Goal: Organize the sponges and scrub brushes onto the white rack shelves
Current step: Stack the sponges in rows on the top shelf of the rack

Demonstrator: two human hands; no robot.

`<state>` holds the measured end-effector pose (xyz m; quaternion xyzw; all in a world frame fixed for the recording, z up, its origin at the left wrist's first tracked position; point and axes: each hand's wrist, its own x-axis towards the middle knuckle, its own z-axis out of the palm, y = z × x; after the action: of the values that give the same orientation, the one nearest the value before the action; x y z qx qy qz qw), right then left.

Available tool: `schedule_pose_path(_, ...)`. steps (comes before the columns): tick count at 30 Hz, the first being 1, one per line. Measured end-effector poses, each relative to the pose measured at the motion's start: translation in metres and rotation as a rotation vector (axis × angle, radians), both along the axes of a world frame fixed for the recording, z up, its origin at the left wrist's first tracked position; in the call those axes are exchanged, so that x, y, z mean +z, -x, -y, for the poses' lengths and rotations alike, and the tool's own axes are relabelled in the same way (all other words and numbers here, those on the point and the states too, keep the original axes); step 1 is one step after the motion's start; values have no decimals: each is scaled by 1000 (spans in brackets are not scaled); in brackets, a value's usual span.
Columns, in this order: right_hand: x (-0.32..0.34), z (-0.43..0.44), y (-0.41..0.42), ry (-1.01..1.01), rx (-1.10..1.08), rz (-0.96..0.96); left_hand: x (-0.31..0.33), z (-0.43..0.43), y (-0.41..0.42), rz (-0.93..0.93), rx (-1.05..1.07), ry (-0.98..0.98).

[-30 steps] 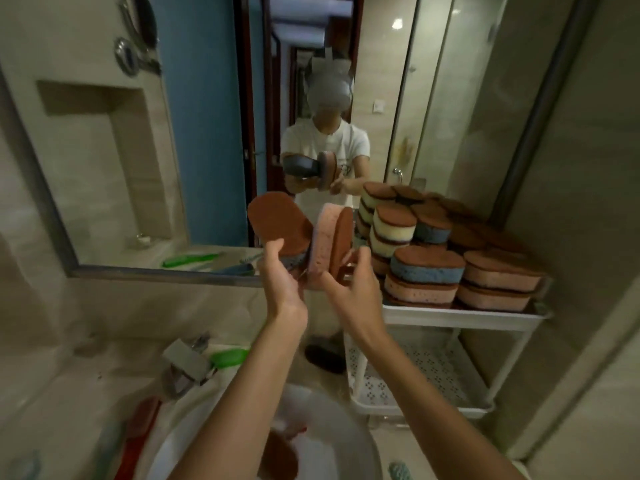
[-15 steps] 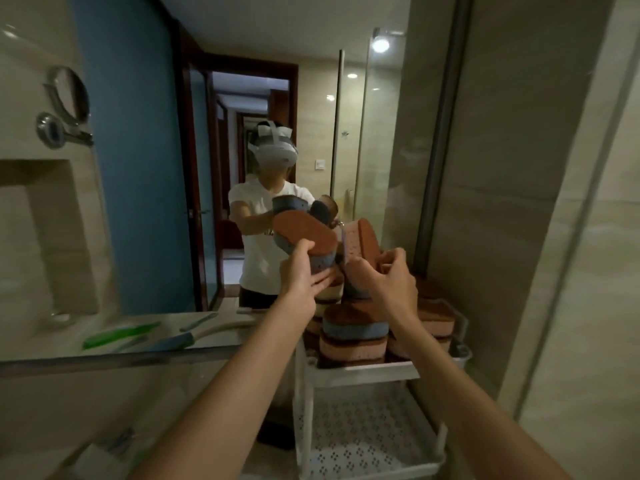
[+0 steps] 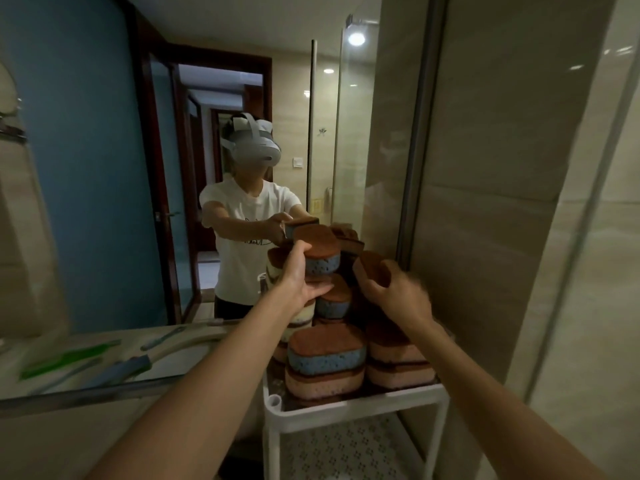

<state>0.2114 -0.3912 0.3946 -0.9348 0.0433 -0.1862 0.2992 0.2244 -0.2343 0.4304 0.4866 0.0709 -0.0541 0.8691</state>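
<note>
Head view: I see the left hand raised over the white rack, its grip closed around a blue sponge with a brown scrub top, held level at the peak of the pile. The right hand is beside it, its grip curled around a second brown-topped sponge, tilted on edge; its lower colour I cannot tell. The rack's top shelf carries stacked sponges, blue, pink and cream, crowding it to the front rim. The perforated lower shelf shows below. A mirror on the left reflects the person and 2 long-handled brushes lying on the bench.
</note>
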Motion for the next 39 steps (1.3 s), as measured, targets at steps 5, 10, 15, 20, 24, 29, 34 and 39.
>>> schedule_pose_path(5,-4,-12,-11,246,27,-74,-9,-6,-8,5,-16,93)
schedule_pose_path(10,-4,-13,-7,388,21,-96,-14,-9,-9,18,-59,117)
schedule_pose_path(15,-3,-16,-3,538,41,-136,-15,-8,-7,18,-58,126)
schedule_pose_path(20,1,-20,-6,738,84,-150,-15,-8,-5,26,-56,102)
schedule_pose_path(24,10,-15,-4,533,204,-190,-11,-9,0,39,-45,45)
schedule_pose_path(29,18,-1,18,-284,281,166,3,1,5,100,-81,-89)
schedule_pose_path(34,21,6,19,-317,471,202,15,27,13,113,-197,-146)
schedule_pose_path(39,19,18,16,-323,349,287,14,40,13,134,-313,-314)
